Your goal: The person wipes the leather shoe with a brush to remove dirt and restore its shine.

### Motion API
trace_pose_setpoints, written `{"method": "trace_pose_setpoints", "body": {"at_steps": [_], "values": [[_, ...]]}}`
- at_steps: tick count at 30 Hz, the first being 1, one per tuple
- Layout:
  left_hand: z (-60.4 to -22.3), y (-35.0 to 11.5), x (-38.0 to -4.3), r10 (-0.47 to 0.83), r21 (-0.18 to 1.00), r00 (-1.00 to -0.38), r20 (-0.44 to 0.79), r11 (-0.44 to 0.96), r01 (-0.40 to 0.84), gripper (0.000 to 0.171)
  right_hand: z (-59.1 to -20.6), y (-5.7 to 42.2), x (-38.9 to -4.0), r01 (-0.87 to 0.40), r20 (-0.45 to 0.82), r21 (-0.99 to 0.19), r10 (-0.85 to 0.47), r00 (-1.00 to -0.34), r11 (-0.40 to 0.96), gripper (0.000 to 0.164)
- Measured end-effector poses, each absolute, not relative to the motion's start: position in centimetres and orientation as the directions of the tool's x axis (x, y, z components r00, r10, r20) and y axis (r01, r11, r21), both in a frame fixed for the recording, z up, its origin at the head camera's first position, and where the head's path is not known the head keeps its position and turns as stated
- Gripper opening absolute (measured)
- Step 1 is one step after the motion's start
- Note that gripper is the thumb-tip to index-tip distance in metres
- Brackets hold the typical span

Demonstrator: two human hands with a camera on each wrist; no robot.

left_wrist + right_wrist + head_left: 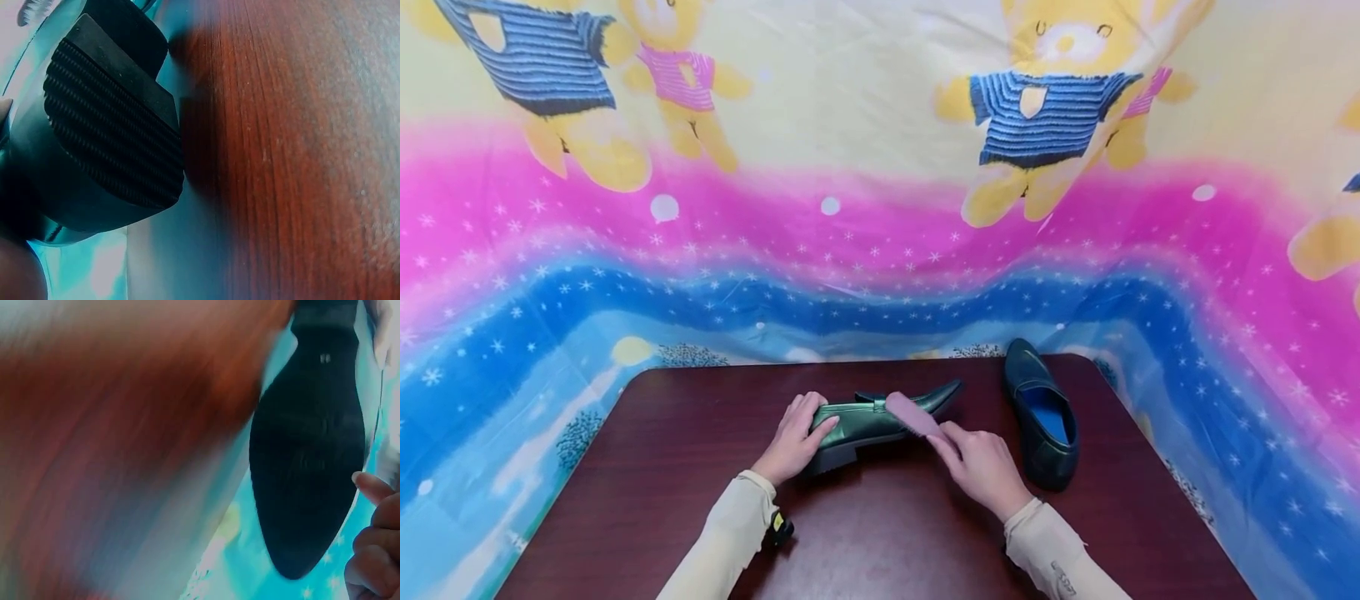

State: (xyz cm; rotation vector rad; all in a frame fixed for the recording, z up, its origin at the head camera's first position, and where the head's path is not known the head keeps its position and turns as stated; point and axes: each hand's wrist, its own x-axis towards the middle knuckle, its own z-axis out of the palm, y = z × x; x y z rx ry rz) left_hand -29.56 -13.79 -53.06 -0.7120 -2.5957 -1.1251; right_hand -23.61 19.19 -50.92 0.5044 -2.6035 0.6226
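Left hand [792, 437] grips a green leather loafer [859, 423], right hand [988, 471] a pink oblong brush [912, 414], near the brown wooden bench's [625, 500] far edge. Brushing seems underway; next stroke needs steadiness

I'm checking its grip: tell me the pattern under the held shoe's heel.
Dark, parallel ridges cover the heel underside; the left wrist view shows them best.

The person's left hand [796, 435] grips a dark green shoe [853, 425] at its heel end, the toe pointing right, while the right hand [988, 467] holds a pink brush [912, 414] at the shoe's front part. A second dark shoe [1028, 379] with a blue insole lies to the right on the reddish-brown table [880, 542]. Behind hangs a colourful cloth [820, 275] printed with yellow bears in striped shirts.
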Motion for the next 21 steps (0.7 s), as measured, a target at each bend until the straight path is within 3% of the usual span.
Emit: {"method": "trace_pose_setpoints", "body": {"at_steps": [7,14,21], "values": [[-53.0,-14.0,-29.6,0.341,0.625,-0.865,0.367,0.599,0.501,0.02,-51.5,18.7,-23.6,-0.417,0.503,-0.356,-0.205,-0.84,0.836,0.017],[-52.8,-14.3,-29.4,0.352,0.603,-0.85,0.392,0.598,0.527,0.018,-52.0,20.1,-24.1,-0.303,0.494,-0.39,-0.08,-0.866,0.869,0.03],[-53.1,-14.0,-29.5,0.359,0.589,-0.843,0.401,0.603,0.538,0.018,-51.3,20.9,-24.5,-0.255,0.484,-0.408,-0.029,-0.874,0.877,0.027]]}}
